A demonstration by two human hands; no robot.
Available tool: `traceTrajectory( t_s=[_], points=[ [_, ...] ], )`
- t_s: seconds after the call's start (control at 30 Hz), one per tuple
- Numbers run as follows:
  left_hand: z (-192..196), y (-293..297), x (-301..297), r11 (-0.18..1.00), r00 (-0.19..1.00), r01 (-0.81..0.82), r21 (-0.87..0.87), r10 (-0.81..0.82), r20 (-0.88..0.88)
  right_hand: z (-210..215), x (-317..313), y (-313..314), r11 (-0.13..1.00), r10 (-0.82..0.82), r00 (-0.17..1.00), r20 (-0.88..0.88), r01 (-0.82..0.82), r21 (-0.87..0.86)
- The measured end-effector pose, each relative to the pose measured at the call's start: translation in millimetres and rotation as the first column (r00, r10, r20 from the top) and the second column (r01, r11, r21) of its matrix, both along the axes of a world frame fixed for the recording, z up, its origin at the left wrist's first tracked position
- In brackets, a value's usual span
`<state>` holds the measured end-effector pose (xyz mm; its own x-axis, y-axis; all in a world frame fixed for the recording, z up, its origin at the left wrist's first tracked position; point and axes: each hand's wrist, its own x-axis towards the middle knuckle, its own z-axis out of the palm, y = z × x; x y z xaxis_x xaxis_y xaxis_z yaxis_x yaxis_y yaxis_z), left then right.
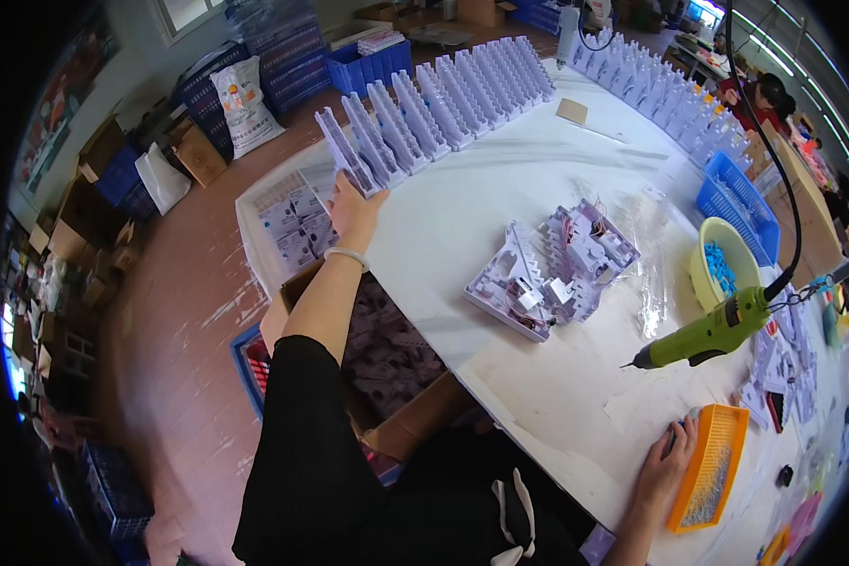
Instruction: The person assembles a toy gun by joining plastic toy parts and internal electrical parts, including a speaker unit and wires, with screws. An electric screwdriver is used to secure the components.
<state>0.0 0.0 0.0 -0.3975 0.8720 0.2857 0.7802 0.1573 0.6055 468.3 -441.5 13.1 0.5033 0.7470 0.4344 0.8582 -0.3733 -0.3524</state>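
My left hand (pixel 354 212) reaches to the near end of a row of upright, pale lilac stepped plastic housings. Its fingers grip the lower edge of the end housing (pixel 340 151). My right hand (pixel 668 464) rests on the table beside an orange tray (pixel 738 429) of small metal screws. Those fingers curl round something small and dark that I cannot make out. Between my hands lie two opened plastic housing halves (pixel 511 283) with wires and small white parts inside. A green electric screwdriver (pixel 703 332) hangs above the table by its cable, touched by neither hand.
On the right stand a yellow bowl (pixel 696 274) of blue parts and a blue basket (pixel 740 203). Another housing row (pixel 660 90) lines the far right edge. An open carton (pixel 415 415) of plastic parts sits below the table's left edge. People work at the far right.
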Motion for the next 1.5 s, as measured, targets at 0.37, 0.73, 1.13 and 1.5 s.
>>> traceTrajectory(
  t_s=[0.37,0.73,1.13,1.5],
  points=[
    [-10.3,3.0,-9.1,0.986,0.996,0.072,0.15,-0.079,0.044,4.6,-8.7,10.4,0.998,-0.013,0.999,0.033,0.011,0.058],
    [-8.4,-2.2,-0.7,0.907,0.986,-0.017,0.421,0.086,-0.146,0.6,-1.7,5.2,0.998,-0.047,0.996,-0.076,0.045,-0.032],
    [26.4,57.3,191.5,0.639,0.633,0.766,0.074,-0.728,-0.263,-2.9,-8.3,17.3,0.998,0.015,0.999,0.035,-0.017,0.067],
    [37.3,132.7,285.8,0.768,0.706,0.547,-0.333,-0.637,-0.309,6.0,-6.4,18.1,0.992,0.013,0.999,0.042,-0.008,-0.129]
  ],
)
